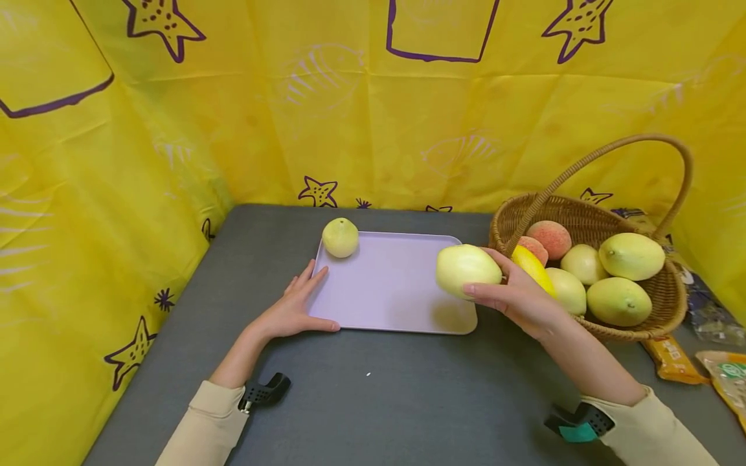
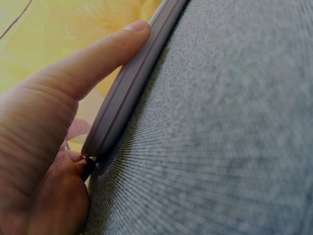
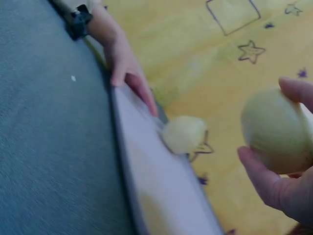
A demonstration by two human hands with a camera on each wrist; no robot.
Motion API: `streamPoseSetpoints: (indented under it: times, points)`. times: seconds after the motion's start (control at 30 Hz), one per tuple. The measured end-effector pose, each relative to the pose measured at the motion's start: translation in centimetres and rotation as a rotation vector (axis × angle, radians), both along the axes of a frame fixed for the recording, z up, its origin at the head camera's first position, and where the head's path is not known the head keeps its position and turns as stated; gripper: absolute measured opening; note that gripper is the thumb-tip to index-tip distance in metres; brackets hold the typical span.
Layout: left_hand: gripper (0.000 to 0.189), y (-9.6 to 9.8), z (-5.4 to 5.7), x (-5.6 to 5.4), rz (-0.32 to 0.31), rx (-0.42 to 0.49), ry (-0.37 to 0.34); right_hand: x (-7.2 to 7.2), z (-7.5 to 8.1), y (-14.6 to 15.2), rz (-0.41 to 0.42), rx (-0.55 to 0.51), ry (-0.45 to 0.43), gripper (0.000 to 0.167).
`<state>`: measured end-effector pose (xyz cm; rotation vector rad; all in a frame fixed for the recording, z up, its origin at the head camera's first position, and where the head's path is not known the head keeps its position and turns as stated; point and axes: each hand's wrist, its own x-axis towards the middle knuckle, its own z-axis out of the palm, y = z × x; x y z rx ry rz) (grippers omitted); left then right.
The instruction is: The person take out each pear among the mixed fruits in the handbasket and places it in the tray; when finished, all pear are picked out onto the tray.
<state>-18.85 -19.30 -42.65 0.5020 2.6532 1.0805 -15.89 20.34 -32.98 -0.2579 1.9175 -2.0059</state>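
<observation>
My right hand [image 1: 513,291] holds a smooth, oval, pale yellow-green fruit [image 1: 466,270] over the right side of the lilac tray [image 1: 379,285], thumb on one side and fingers on the other. The fruit casts a shadow on the tray. In the right wrist view this fruit [image 3: 274,129] sits between thumb and fingertips. A rounder pale green fruit [image 1: 340,237] rests at the tray's far left corner. My left hand [image 1: 288,310] is spread at the tray's near left corner, fingers along the left edge. Its thumb [image 2: 115,46] lies straight against the front rim in the left wrist view.
A wicker basket [image 1: 670,310] with a tall handle stands at the right, holding peaches [image 1: 550,239], a long yellow fruit [image 1: 533,268] and several pale green fruits [image 1: 620,301]. Orange packets [image 1: 676,362] lie at the right edge. Yellow patterned cloth [image 1: 373,129] hangs behind the grey table [image 1: 373,401].
</observation>
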Motion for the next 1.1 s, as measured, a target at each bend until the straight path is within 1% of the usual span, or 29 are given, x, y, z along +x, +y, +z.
streamPoseSetpoints:
  times: [0.17,0.3,0.43,0.53,0.7,0.9,1.1]
  points:
    - [0.116,0.0,-0.1,0.0,0.001,-0.009,0.008,-0.9,-1.6,-1.6,-0.033,-0.051,-0.058,0.061]
    - [0.116,0.0,-0.1,0.0,0.003,-0.010,0.009,-1.6,-2.8,-2.6,-0.044,-0.065,-0.098,0.068]
    - [0.116,0.0,-0.1,0.0,0.002,-0.003,0.009,-2.2,-3.9,-3.6,-0.070,-0.060,-0.128,0.074]
    - [0.116,0.0,-0.2,-0.1,0.004,-0.009,0.006,-2.8,-4.7,-4.5,-0.114,-0.039,-0.141,0.073]
    - [0.116,0.0,-0.3,-0.1,0.005,-0.013,0.006,-3.8,-5.7,-5.8,-0.196,-0.001,-0.146,0.074]
    - [0.116,-0.1,-0.4,-0.1,-0.003,-0.008,0.024,-4.8,-6.2,-7.1,-0.264,0.025,-0.148,0.076]
    - [0.116,-0.1,-0.4,-0.1,-0.003,0.001,0.025,-6.2,-6.9,-8.1,-0.306,0.085,-0.089,0.077]
